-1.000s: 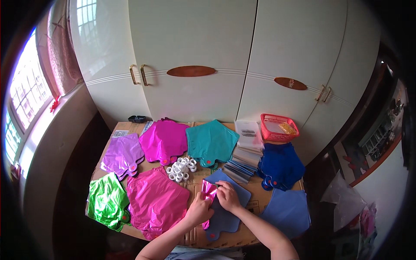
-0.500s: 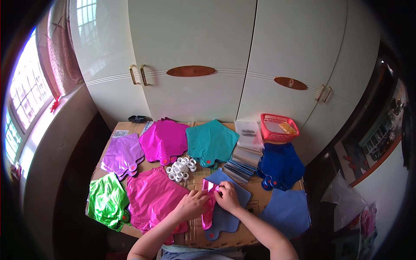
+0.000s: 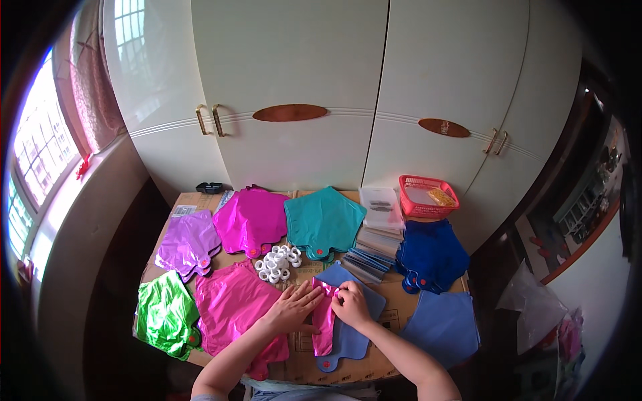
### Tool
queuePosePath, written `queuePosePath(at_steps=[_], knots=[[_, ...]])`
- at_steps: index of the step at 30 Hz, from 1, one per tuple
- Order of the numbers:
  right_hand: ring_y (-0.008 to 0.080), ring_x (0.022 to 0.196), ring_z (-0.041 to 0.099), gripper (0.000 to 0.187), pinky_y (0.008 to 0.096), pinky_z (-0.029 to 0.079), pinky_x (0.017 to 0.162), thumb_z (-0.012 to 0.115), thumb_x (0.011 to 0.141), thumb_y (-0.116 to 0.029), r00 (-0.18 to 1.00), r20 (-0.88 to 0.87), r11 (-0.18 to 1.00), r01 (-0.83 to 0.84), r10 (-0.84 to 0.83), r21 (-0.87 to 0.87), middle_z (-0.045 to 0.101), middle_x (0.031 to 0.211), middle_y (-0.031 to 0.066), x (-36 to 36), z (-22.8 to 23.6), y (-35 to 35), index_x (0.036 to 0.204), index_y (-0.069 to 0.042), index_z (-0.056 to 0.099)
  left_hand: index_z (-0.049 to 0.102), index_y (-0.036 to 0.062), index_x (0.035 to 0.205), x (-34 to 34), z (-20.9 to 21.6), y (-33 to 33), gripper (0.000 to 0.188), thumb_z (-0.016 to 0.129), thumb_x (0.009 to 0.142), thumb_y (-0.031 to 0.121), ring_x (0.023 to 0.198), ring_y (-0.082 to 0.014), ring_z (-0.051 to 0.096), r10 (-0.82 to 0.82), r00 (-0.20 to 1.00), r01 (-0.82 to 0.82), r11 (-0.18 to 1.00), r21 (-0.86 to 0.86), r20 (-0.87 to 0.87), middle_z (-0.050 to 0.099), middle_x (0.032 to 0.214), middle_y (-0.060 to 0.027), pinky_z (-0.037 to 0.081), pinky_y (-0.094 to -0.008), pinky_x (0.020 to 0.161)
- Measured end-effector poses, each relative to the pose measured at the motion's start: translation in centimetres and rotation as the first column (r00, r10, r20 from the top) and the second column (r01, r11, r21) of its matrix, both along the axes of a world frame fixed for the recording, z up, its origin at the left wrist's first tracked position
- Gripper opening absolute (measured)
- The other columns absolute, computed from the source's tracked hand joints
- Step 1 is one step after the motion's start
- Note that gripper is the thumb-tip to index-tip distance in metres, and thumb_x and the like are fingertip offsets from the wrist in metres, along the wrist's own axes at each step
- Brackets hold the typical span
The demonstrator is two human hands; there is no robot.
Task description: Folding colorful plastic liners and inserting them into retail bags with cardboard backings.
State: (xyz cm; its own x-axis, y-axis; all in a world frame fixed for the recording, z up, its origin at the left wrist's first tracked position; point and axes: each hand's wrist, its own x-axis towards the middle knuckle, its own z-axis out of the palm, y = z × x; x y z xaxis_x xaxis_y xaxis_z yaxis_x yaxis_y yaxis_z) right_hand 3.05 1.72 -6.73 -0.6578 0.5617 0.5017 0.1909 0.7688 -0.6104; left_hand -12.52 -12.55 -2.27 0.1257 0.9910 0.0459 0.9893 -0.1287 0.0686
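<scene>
A shiny pink foil balloon point(image 3: 324, 332), folded into a narrow strip, lies on top of a flat dusty-blue foil balloon point(image 3: 353, 342) near the front of the table. My left hand point(image 3: 293, 310) rests palm down along the strip's left side, fingers stretched out. At the strip's upper right edge, my right hand point(image 3: 352, 306) has its fingers bent together in a pinch on the pink foil. Left of my left forearm spreads a pile of flat pink foil balloons point(image 3: 231, 301), partly covered by that arm. Small white rolls point(image 3: 275, 264) are heaped just beyond my left hand.
Around the cardboard-covered table lie green point(image 3: 166, 313), lilac point(image 3: 188, 239), magenta point(image 3: 249, 219), teal point(image 3: 326, 217), dark blue point(image 3: 433, 255) and dusty-blue balloons point(image 3: 445, 327). Flat packets point(image 3: 369, 257) fan out by a red basket point(image 3: 428, 208). A white wardrobe point(image 3: 294, 154) stands behind.
My left hand has gone from bent fingers to lying flat, stretched across the strip's left side. My right hand keeps its pinch at nearly the same spot. The view has shifted slightly.
</scene>
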Motion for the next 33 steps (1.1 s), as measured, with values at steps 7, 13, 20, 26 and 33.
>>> queuePosePath(at_steps=[7,13,20,26,33], knots=[[0.0313,0.088,0.051,0.018,0.0405,0.044,0.080,0.065,0.067,-0.008,1.000,-0.025,1.000,-0.004,0.005,0.025,0.054,0.088,0.0136,-0.2,-0.3,-0.1,0.058,-0.002,0.051,0.029,0.0117,0.143,0.0,-0.3,0.0,0.094,0.052,0.074,0.070,0.140,-0.0313,0.019,-0.011,1.000,0.011,1.000,-0.013,-0.006,0.028,0.149,-0.0092,0.018,-0.0505,0.110],[0.0305,0.095,0.052,0.014,0.0406,0.042,0.083,0.067,0.067,-0.008,0.995,-0.066,0.996,0.076,-0.072,0.046,0.054,0.095,0.0122,-0.3,0.3,-0.3,0.072,-0.003,0.054,0.026,0.0124,0.145,0.1,0.0,0.2,0.095,0.053,0.074,0.070,0.140,-0.0334,0.016,-0.017,1.000,0.017,0.998,-0.063,0.007,0.024,0.150,-0.0113,0.016,-0.0509,0.110],[0.0289,0.103,0.051,0.038,0.0425,0.039,0.091,0.070,0.070,-0.017,0.984,0.141,0.942,-0.144,0.105,0.304,0.054,0.102,0.0118,0.4,3.2,-1.4,0.102,-0.005,0.054,0.025,0.0123,0.145,-0.1,-0.6,0.3,0.098,0.052,0.072,0.072,0.140,-0.0341,0.014,-0.013,1.000,0.011,0.997,-0.080,-0.016,0.024,0.150,-0.0116,0.013,-0.0511,0.112],[0.0261,0.112,0.050,0.067,0.0406,0.037,0.099,0.076,0.065,-0.038,0.878,0.448,0.905,-0.318,0.168,0.283,0.054,0.113,0.0135,2.5,4.5,-3.4,0.114,0.000,0.050,0.033,0.0144,0.142,0.0,-0.7,0.0,0.099,0.060,0.065,0.071,0.138,-0.0358,0.020,0.008,0.999,-0.008,1.000,-0.004,-0.044,0.030,0.148,-0.0101,0.019,-0.0538,0.109],[0.0314,0.126,0.038,0.104,0.0444,0.028,0.107,0.071,0.055,-0.067,0.762,0.634,0.895,-0.367,0.133,0.253,0.043,0.131,0.0196,3.2,5.1,-4.6,0.124,0.005,0.044,0.038,0.0117,0.138,-0.3,-0.1,0.9,0.110,0.069,0.051,0.072,0.133,-0.0404,0.028,0.018,0.998,-0.018,1.000,-0.010,-0.062,0.036,0.143,-0.0138,0.021,-0.0553,0.108]])
